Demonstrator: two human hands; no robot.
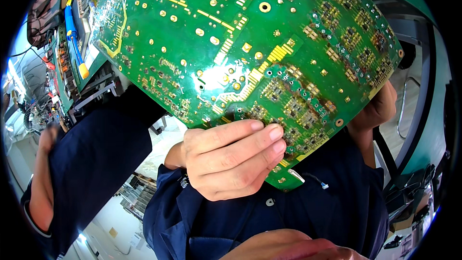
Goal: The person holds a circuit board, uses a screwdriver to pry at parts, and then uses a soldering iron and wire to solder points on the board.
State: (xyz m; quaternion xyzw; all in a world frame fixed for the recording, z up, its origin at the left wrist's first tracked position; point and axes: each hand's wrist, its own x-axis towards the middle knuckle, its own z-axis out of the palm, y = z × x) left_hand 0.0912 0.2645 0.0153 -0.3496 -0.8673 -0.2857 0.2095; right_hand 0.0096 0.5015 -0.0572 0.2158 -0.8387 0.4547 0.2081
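Note:
A large green circuit board (192, 43) fills the upper middle of the view, tilted, with gold pads, holes and clusters of small parts. My left hand (233, 159) is closed at its near edge, fingers bent over the face and the thumb out of sight. At the board's right edge is my right hand (378, 108), closed round the edge from behind, most of its fingers hidden by the board. Glare whitens part of the surface. Below the near corner a small white connector (325, 186) on a thin wire shows against my dark clothing.
On the left, a person in dark blue clothing (96, 163) stands close, a hand (48, 138) near a cluttered bench. A blue and yellow tool (72, 33) lies there beside other boards and wires. At right is a green tabletop (414, 163) with a dark frame.

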